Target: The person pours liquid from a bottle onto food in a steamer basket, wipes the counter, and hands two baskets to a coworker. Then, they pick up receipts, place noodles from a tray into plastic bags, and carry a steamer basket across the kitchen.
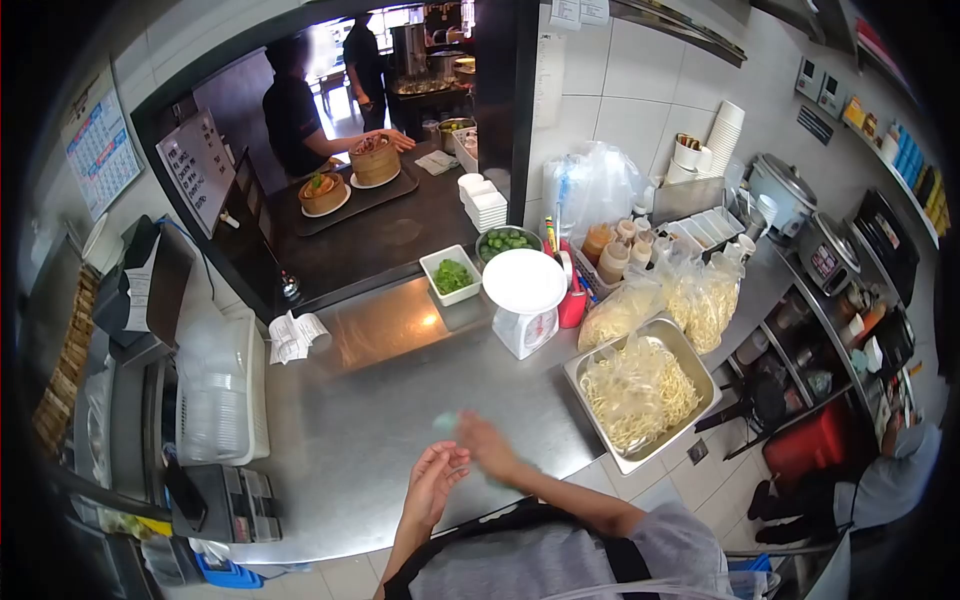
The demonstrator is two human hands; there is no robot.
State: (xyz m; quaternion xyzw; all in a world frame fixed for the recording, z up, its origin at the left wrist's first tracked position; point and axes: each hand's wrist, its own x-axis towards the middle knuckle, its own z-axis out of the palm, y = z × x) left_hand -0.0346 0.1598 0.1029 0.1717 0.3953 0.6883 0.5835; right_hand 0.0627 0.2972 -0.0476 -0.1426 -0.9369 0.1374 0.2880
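Note:
Over the front part of the steel counter point(350, 430), my left hand point(432, 482) is raised with its fingers curled in and the fingertips close to the thumb; what they pinch, if anything, is hidden. My right hand point(487, 448) is just beside it, smeared by motion. A small pale green blur point(446, 422) shows at the right hand's fingertips, too blurred to name. Ahead of the hands stands a white kitchen scale point(526, 330) with a round plate on top. To the right, a steel pan point(622, 462) holds noodles point(640, 395), some in clear plastic.
Bagged noodles point(705, 300) and sauce bottles point(613, 262) crowd the back right. Green leaves lie in a white container point(450, 275) near the pass-through. Beyond it, a person point(292, 115) reaches to a bamboo steamer point(375, 160). At left are a white basket point(255, 390) and paper slips point(296, 337).

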